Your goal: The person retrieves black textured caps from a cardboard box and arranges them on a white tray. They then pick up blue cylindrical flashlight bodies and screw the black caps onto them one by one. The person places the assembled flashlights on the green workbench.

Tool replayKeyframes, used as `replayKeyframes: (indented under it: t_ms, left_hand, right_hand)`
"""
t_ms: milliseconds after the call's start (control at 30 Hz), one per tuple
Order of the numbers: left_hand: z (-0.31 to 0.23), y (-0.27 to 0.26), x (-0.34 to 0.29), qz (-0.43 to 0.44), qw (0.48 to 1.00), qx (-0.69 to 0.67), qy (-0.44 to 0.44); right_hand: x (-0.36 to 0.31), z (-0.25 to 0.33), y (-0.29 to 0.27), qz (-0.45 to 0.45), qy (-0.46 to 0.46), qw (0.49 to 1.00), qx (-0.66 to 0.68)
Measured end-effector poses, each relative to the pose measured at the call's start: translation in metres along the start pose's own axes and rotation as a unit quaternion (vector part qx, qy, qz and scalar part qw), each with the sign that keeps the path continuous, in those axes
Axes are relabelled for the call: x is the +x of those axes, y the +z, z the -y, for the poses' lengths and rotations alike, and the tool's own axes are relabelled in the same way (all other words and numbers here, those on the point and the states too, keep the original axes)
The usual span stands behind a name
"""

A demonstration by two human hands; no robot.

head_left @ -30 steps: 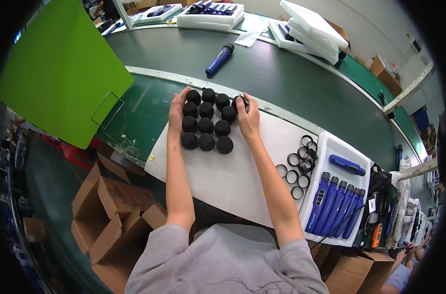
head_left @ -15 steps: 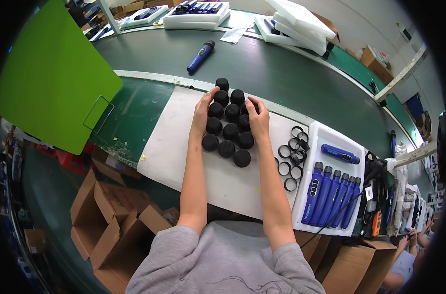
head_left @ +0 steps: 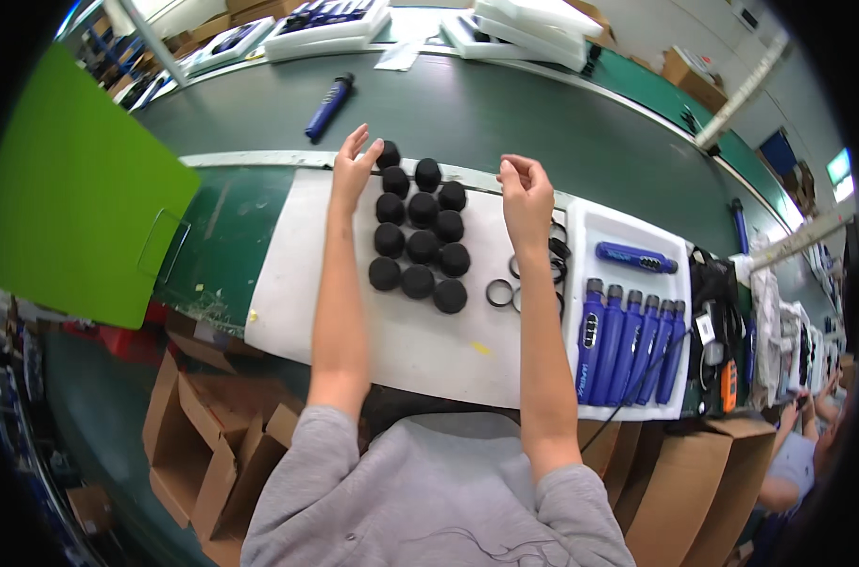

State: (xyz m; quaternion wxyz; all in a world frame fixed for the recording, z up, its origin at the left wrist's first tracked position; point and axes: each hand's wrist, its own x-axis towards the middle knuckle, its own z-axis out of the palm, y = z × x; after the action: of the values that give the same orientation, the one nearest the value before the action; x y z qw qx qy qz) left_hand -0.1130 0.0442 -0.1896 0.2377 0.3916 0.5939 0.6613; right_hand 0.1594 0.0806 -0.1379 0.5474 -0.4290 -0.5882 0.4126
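Note:
Black domed microphone heads [head_left: 423, 210] stand in close, slightly slanting rows on a pale board. My left hand [head_left: 354, 172] is at the far left corner of the group, fingers spread, its thumb beside or touching the farthest microphone head [head_left: 388, 154]. To the right of the group my right hand [head_left: 527, 198] is raised over the board, fingers loosely bent, nothing visible in them. Beneath its forearm lie loose black rings [head_left: 499, 293], partly hidden. Right of these, a white foam tray [head_left: 590, 219] holds several blue microphone bodies [head_left: 617, 345], one lying crosswise at the far end [head_left: 637, 257].
A blue microphone [head_left: 330, 107] lies on the dark green belt [head_left: 448, 109] beyond the board. A green panel [head_left: 80, 189] stands at left. Open cardboard boxes [head_left: 188, 444] sit below the bench. White foam trays [head_left: 325, 36] line the far side. Another person's arm [head_left: 779, 463] shows at right.
Both hands have come away from the sides of the microphone heads. My right hand has moved right toward the rings, while the left has opened outward. The whole view has shifted somewhat.

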Motion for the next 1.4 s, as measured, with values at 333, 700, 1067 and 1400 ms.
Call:
replayKeyframes:
  t_ms: [333,700,1067,1400]
  left_hand:
    - [0.003,-0.012,-0.001,0.003,0.994,0.092,0.054]
    - [-0.045,-0.051,-0.058,-0.052,0.998,-0.006,-0.025]
    - [-0.024,-0.065,-0.102,-0.042,0.962,0.269,0.002]
    - [-0.071,-0.054,-0.101,0.019,0.951,-0.295,-0.089]
  right_hand:
    - [0.033,0.031,-0.219,0.211,-0.143,0.833,-0.490]
    - [0.032,0.006,-0.276,0.244,-0.127,0.747,-0.605]
    - [0.033,0.164,-0.175,0.038,-0.157,0.975,-0.155]
    - [-0.016,0.097,-0.048,0.109,0.115,0.836,0.526]
